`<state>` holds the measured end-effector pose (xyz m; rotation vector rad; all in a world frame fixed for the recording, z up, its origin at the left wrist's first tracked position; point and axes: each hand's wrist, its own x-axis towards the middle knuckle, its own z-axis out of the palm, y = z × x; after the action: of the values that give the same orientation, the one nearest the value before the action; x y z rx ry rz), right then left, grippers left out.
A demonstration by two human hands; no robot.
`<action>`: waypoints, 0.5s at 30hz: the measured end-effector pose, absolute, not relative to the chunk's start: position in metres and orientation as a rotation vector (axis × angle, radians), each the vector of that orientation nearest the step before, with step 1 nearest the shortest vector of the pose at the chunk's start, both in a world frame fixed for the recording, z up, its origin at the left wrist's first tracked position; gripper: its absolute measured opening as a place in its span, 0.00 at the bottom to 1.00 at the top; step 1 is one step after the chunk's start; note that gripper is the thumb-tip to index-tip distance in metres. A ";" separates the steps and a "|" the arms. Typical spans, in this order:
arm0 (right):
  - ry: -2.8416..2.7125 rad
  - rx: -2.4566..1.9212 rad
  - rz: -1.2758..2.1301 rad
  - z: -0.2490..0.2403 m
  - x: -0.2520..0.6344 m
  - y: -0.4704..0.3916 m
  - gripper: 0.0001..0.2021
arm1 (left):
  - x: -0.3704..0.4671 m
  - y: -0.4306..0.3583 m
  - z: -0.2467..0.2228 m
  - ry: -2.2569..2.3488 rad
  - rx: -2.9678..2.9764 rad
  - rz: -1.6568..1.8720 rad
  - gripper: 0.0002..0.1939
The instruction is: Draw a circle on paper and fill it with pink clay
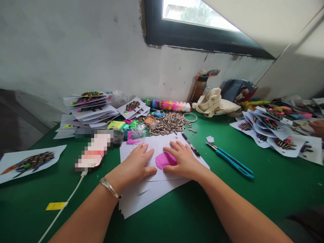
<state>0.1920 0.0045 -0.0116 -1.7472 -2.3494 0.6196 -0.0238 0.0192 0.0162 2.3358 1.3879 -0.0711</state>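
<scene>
A flat pink-purple piece of clay (164,161) lies on the top sheet of a stack of white paper (136,199). My right hand (182,158) rests over the clay's right side, fingers spread, its thumb on the lower edge. To the left of the clay my left hand (138,162) lies on the paper with its fingers apart, holding nothing; a silver bangle is on that wrist. A black pen (191,144) lies at the paper's right edge. Behind the paper is a pile of striped seeds (165,123), with coloured clay packets (134,125) beside it.
Blue-handled tweezers (231,159) lie to the right. Seed-decorated sheets are stacked at the left (92,109) and right (270,131). A phone (93,152) with a white cable is left of the paper. Tape roll (190,117), bottle (198,88) and cloth bag (215,103) stand behind. Another person's hand (317,127) shows far right.
</scene>
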 end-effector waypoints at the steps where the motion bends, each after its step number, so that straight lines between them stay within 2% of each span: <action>1: -2.349 -1.746 0.597 -0.012 0.192 0.004 0.34 | -0.023 0.019 0.017 1.395 2.332 -0.083 0.34; 7: -2.326 -1.760 0.664 -0.010 0.191 0.006 0.32 | -0.024 0.019 0.017 1.385 2.348 -0.090 0.34; 15: -2.326 -1.788 0.566 -0.012 0.184 0.003 0.34 | -0.026 0.020 0.013 1.371 2.349 -0.021 0.33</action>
<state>0.1839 0.0033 -0.0120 -1.7879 -2.3262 0.5660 -0.0259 0.0196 0.0127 2.3494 1.3712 -0.0210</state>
